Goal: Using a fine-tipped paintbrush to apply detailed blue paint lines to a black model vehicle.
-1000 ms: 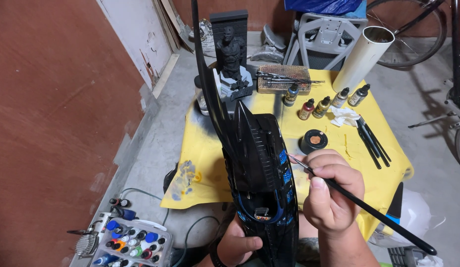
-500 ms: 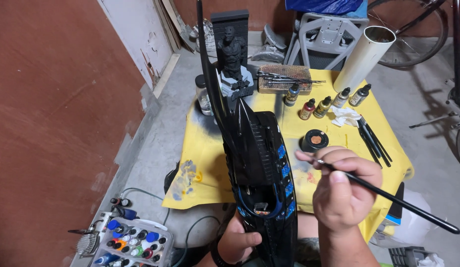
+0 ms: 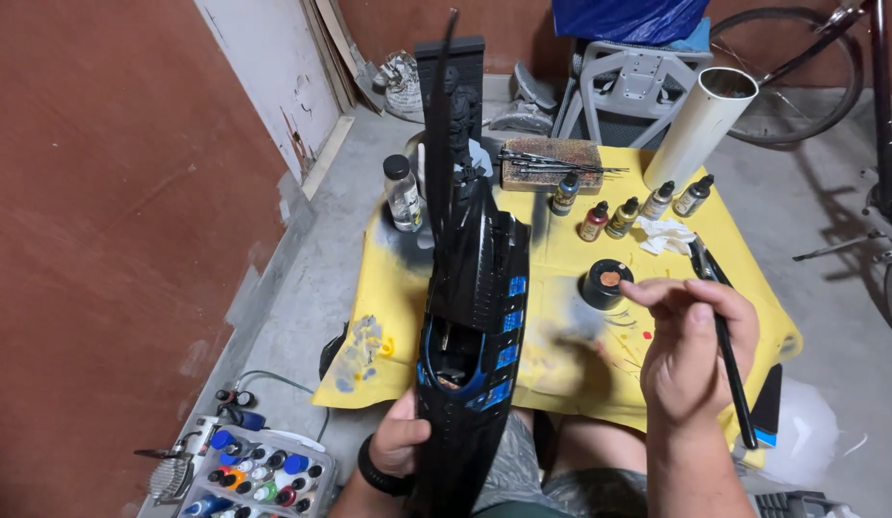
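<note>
Brush point(image 3: 729, 360) now off model point(image 3: 475, 317), seemingly above right grip point(image 3: 695, 355).

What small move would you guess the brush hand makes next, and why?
Probably a dip: the right hand holds the thin black brush with its fingertips right beside the small open black pot with orange paint, while the left hand props up the black model, partly edged in blue.
</note>
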